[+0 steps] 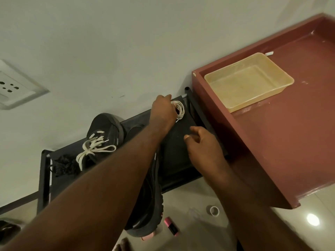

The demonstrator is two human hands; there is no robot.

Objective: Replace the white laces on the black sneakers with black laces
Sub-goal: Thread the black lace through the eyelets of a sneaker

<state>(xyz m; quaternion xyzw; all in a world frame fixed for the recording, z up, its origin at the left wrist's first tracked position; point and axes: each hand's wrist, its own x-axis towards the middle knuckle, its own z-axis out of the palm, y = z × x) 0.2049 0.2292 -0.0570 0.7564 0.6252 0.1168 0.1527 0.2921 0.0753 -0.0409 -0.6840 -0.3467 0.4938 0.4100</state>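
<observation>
My left hand [163,109] reaches to the far right end of the black shoe rack [179,160] and holds a coiled bundle of white lace [179,109] there. My right hand [203,142] hovers just below it over the rack's top, fingers loosely curled and holding nothing. One black sneaker [105,131] with loose white laces [94,147] sits on the rack to the left. A second black sneaker [148,205] lies under my left forearm, hanging over the rack's front edge. A dark tangle of black laces [64,165] lies at the rack's left end.
A maroon shelf [272,142] stands right of the rack and carries a yellowish plastic tray [250,82]. On the tiled floor lie a pink rectangular object [171,226] and a tape roll [214,211]. A wall socket [10,87] is at the left.
</observation>
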